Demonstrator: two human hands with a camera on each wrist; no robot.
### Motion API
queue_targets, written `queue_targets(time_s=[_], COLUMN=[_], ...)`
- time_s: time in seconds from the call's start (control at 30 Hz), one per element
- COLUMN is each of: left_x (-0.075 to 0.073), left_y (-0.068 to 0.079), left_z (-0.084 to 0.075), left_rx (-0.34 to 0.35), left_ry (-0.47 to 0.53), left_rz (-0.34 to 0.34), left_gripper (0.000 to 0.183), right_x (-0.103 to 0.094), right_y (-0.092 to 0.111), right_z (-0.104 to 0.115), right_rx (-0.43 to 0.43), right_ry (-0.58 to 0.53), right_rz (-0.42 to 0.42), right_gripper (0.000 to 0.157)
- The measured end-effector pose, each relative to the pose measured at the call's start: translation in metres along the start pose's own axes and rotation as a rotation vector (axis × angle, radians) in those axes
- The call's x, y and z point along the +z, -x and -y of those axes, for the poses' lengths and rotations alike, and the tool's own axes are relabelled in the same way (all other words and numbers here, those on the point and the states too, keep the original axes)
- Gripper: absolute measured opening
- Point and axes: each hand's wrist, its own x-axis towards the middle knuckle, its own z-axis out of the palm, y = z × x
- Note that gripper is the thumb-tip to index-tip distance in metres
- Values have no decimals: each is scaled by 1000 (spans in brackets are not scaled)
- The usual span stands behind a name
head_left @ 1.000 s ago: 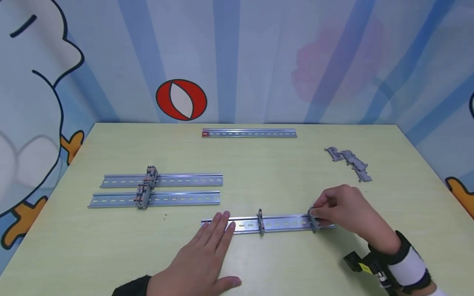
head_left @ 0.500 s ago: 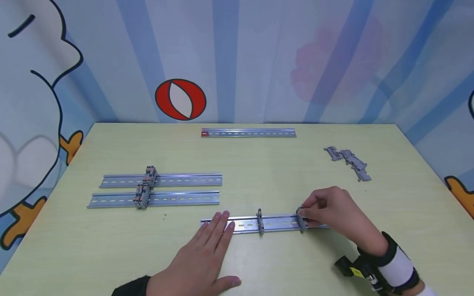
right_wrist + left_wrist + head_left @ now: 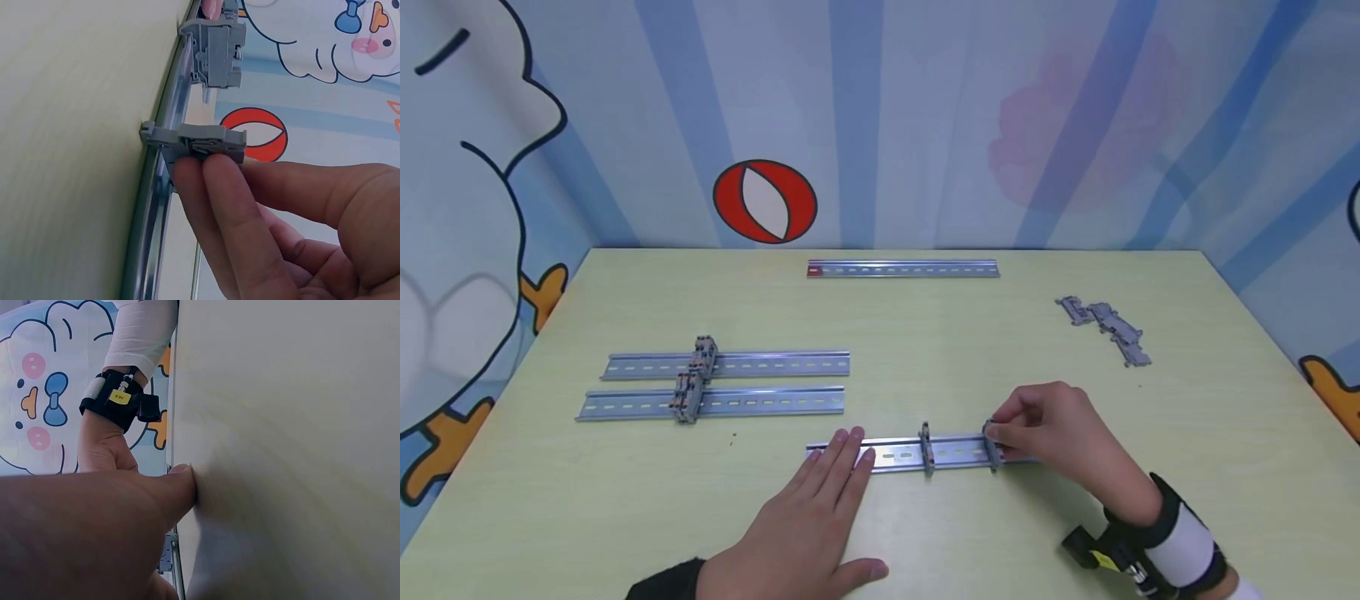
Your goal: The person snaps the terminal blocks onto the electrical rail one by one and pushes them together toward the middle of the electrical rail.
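Observation:
A slotted metal DIN rail (image 3: 891, 457) lies along the front of the table. My left hand (image 3: 808, 521) lies flat with straight fingers over its left end; in the left wrist view the thumb (image 3: 178, 487) sticks out over the table. Upright on the rail near its middle stands a grey terminal block (image 3: 927, 450). Farther right, my right hand (image 3: 1060, 433) pinches a second grey terminal block (image 3: 992, 446) between thumb and fingers. The right wrist view shows this held block (image 3: 200, 139) seated across the rail (image 3: 150, 219), a gap away from the other block (image 3: 217, 53).
Two parallel rails (image 3: 782, 364) at the left carry a cluster of terminal blocks (image 3: 688, 396). Another rail (image 3: 910, 269) with a red mark lies at the back edge. Several loose grey blocks (image 3: 1120, 329) are at the right. A printed wall (image 3: 917, 125) stands behind.
My right hand has slid the pinched terminal block leftward along the rail, closer to the middle block. My left hand stays put on the rail's left end.

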Motion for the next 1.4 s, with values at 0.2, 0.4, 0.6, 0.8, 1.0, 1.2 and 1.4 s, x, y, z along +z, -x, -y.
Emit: queue_targets(time_s=[0.2,0.4,0.6,0.8,1.0,1.2,1.4], left_x=[1,1,1,1,2,2,2], left_y=[0,0,-1,-1,-1,1,0], left_z=[1,1,2,2,1,0,0], left_rx=[-1,-4,-15,-25,-29,-15,-5], left_ry=[4,0,-1,11,16,10,8], left_rz=[-3,-4,15,32,19,-12,-18], left_gripper=[101,102,103,104,104,102,101], right_x=[9,16,20,25,31,35,38], right_y=[-2,-4,-4,-5,-6,-6,-5], right_z=[1,4,8,11,11,10,7], right_rx=[1,-9,-34,-37,-67,-62,-42], right_ry=[-76,-78,-90,-132,-141,-125,-160], right_rz=[6,3,3,19,25,8,16], right_gripper=[4,5,7,8,8,6,11])
